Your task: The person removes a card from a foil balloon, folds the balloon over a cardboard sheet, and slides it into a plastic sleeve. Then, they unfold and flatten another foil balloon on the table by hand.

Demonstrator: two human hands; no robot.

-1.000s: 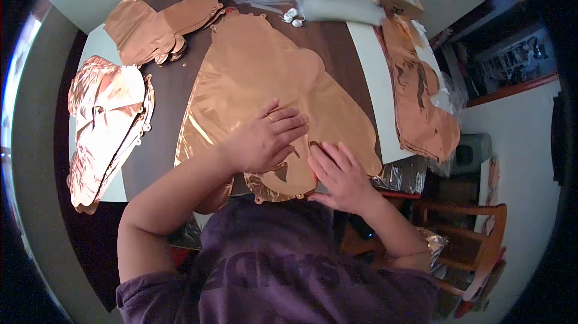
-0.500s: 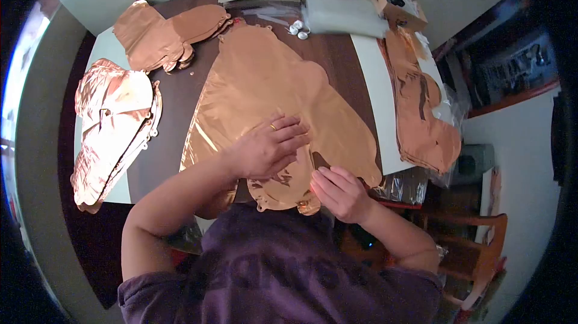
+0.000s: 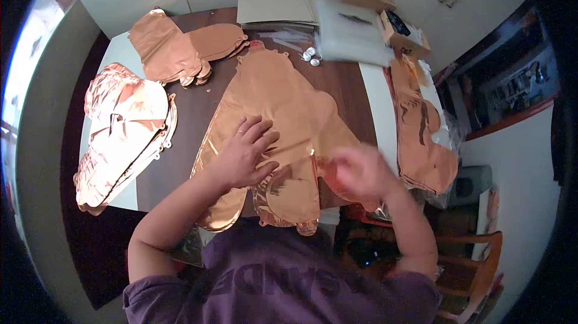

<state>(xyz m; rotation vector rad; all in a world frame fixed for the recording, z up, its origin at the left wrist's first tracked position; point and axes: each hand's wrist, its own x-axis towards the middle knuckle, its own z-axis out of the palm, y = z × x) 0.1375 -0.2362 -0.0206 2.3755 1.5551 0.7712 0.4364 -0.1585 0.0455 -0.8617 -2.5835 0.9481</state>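
A stack of flat copper-coloured foil balloons [image 3: 283, 104] with small looped tabs lies in front of me on the dark table. My left hand [image 3: 247, 152] rests palm down on the stack, fingers spread, a ring on one of them. Over the stack's right lower side, my right hand [image 3: 364, 170] is smeared by motion, so its fingers and anything in them cannot be made out. Between the hands, near the table's front edge, a narrower foil section [image 3: 292, 194] reflects light, its rounded end pointing toward me.
More flat foil balloons lie at the left [image 3: 123, 128], back left [image 3: 180, 47] and right [image 3: 421, 131]. Along the back are a pile of pale cards [image 3: 277, 6], clear plastic bags [image 3: 352, 32], small white rolls [image 3: 311, 55] and a cardboard box [image 3: 409, 38]. A wooden chair [image 3: 481, 240] stands right.
My left hand has shifted left across the foil, and my right hand has moved right and away from the stack's middle. The camera view has tilted slightly upward.
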